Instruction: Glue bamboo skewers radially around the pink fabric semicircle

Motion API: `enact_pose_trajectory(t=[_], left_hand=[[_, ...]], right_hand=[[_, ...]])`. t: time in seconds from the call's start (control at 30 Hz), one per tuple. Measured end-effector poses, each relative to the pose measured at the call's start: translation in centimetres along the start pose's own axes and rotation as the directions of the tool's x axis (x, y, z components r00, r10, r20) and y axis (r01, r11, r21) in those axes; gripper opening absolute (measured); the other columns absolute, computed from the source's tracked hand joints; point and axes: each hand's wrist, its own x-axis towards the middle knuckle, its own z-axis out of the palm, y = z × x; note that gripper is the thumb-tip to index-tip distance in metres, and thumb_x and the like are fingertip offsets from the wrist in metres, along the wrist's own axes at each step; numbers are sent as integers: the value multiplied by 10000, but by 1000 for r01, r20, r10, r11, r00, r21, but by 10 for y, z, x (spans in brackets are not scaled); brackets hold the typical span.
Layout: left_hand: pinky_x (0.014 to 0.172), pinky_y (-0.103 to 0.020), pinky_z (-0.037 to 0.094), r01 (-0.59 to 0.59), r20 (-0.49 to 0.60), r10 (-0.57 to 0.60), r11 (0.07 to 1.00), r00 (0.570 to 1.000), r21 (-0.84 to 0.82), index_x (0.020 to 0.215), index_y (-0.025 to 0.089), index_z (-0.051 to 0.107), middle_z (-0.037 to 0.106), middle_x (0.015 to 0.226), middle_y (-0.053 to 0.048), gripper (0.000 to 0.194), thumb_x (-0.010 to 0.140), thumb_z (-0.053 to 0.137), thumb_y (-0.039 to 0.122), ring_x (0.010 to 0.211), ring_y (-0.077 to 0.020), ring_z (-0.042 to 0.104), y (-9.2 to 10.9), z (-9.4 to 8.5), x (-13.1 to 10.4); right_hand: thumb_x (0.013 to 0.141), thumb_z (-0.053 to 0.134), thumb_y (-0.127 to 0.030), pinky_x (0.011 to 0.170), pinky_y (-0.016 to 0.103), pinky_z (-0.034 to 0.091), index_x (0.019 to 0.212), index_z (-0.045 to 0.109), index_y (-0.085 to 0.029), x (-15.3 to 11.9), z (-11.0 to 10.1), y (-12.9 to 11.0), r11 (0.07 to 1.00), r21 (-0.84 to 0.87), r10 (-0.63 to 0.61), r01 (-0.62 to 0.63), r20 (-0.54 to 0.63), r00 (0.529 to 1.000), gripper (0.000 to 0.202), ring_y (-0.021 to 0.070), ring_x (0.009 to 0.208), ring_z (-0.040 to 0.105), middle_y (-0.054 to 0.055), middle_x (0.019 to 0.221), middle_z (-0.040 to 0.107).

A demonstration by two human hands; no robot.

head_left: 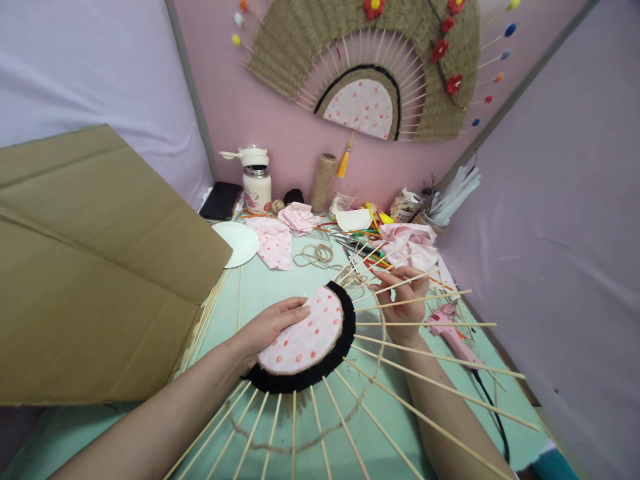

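Observation:
My left hand [273, 325] grips a half-round fan base [311, 337], thumb on top of its pink flowered cloth and fingers hidden beneath. A black band [349, 327] edges the curve, and thin wooden sticks [435, 325] spread out from it. A strand of twine [384, 337] runs in an arc across the sticks, a little way out from the band. Behind the upper right sticks, my right hand [404, 303] is closed with its fingertips pinched at the twine's upper end. Sticks partly cover that hand.
A large cardboard sheet [100, 267] fills the left side. A pink glue gun [453, 333] with a black cord lies at right. Along the back stand a white bottle [257, 190], a twine spool [323, 183] and cloth scraps [270, 241]. A finished woven fan [290, 60] hangs on the wall.

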Motion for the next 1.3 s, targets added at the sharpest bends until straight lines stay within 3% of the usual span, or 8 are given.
enact_pose_trajectory(t=[0.3,0.53,0.7,0.93,1.17,1.3], left_hand=[[491,-166,419,-4,56,2,1000,998,23,948,160,686,728,800,-10,426,612,868,351,553,-83,616,-3,-1,0],[498,-168,447,19,66,-22,999,998,44,968,166,664,725,775,7,589,507,908,439,555,-84,622,-2,-1,0],[486,-157,431,-26,59,23,999,998,43,981,163,664,722,785,11,545,559,889,425,551,-73,616,-1,-3,2],[504,-158,449,-6,54,6,1000,999,-4,973,153,669,724,799,-1,506,573,891,371,573,-80,628,-3,-3,3],[490,-150,454,-11,66,10,1000,998,7,993,153,667,723,815,-3,573,540,904,412,566,-74,626,-3,-3,1],[511,-147,471,-18,82,19,1000,996,-9,995,149,668,725,823,-8,553,560,898,401,580,-75,636,-3,-3,2]], right_hand=[[785,703,-191,569,296,517,983,696,-325,-4,1,0,997,35,71,-70,-5,997,240,184,813,540,25,940,458],[791,704,-178,581,303,515,986,687,-317,-2,1,-2,998,60,32,-30,-20,999,240,179,807,538,26,951,456],[792,702,-165,623,325,531,1023,698,-328,0,-1,-1,996,75,44,-46,23,999,283,189,836,556,31,967,458],[797,678,-108,732,347,499,1001,716,-331,0,2,0,994,106,-28,26,24,999,305,168,847,530,5,915,431],[799,696,-129,708,335,465,961,731,-299,-7,7,5,993,121,5,-3,-13,1000,237,138,763,505,-9,878,394],[797,707,-157,752,338,444,964,716,-314,-15,7,9,985,126,116,-118,18,993,229,137,799,481,-11,914,361]])
